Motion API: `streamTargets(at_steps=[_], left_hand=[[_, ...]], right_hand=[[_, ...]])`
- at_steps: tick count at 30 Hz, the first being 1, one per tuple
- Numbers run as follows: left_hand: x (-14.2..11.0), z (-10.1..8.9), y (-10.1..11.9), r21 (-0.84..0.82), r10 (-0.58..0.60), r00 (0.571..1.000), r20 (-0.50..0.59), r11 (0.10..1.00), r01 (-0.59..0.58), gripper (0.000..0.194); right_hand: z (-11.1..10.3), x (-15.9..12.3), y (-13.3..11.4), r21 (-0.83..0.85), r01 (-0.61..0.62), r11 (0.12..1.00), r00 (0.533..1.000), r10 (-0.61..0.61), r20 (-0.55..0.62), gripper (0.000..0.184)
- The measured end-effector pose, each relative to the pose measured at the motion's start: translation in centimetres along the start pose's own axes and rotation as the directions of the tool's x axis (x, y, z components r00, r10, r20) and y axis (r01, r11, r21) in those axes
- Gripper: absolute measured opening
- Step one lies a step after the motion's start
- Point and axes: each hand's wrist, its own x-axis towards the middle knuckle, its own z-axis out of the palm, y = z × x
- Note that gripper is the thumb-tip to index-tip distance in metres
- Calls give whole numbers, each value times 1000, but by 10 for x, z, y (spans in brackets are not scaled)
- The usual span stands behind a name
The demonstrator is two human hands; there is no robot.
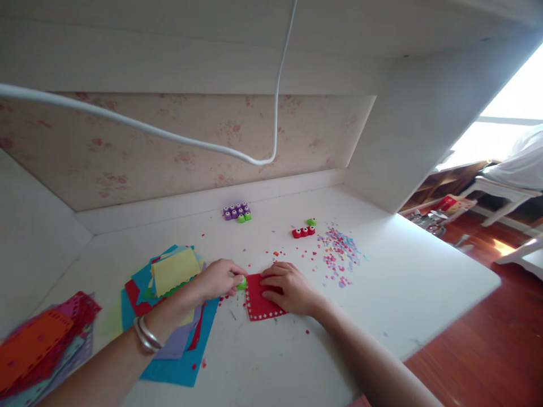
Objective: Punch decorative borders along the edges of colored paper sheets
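A square of red paper point(255, 294) lies on the white table, with small punched shapes along its left and bottom edges. My left hand point(223, 278) is closed around a green craft punch point(241, 284) at the paper's left edge. On the paper's right part my right hand point(291, 287) lies flat with its fingers stretched out, holding nothing. Small red paper bits are scattered about the sheet.
Stacked coloured paper point(176, 274) lies left, with punched sheets point(38, 345) farther left. Purple punches point(234, 211) and green ones stand at the back. Red punches point(303, 232) and a confetti heap point(340, 249) lie right. A white cable point(169, 135) hangs in front.
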Motion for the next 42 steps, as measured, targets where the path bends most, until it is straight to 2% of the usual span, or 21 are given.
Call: streamTargets(at_steps=[6,12,15,19,23,25,29,32,34,36,38,39,42], left_hand=[[-5,-15,-26,139,118,977,-177,986,-94,33],[-5,-15,-30,275,260,932,-254,943,-188,26],[-3,-9,-23,269,301,919,-256,935,-231,35],[-3,9,-2,267,385,886,-260,910,-317,54],[-5,27,15,360,570,786,-239,804,-473,57],[-4,33,18,382,607,750,-262,779,-497,53],[-6,39,19,378,591,727,-350,799,-468,47],[-14,41,14,349,560,720,-410,826,-444,44],[-21,42,6,323,528,734,-428,847,-422,40],[-28,43,-6,295,492,757,-430,869,-397,36],[-33,45,-18,272,459,775,-435,887,-373,34],[-34,46,-23,264,449,780,-435,892,-366,34],[-35,48,-31,247,445,788,-425,895,-372,32]], right_hand=[[-2,0,1,16,11,1000,1000,-11,3,18],[-4,-1,0,51,-9,999,1000,10,-12,21],[-3,0,-3,99,-62,993,994,70,-87,27],[-1,4,-10,227,-106,968,974,147,-174,38],[0,9,-14,337,-69,939,959,156,-237,32],[0,10,-14,396,-80,915,944,198,-266,27],[0,13,-8,538,-205,818,924,343,-170,19],[-7,17,5,612,-343,712,870,487,-79,21],[-21,22,22,611,-421,670,805,586,-89,26],[-43,29,46,535,-526,661,705,691,-159,32],[-66,38,75,363,-658,659,606,751,-264,35],[-76,42,89,323,-693,645,575,764,-292,36],[-93,51,128,219,-755,617,525,770,-362,34]])
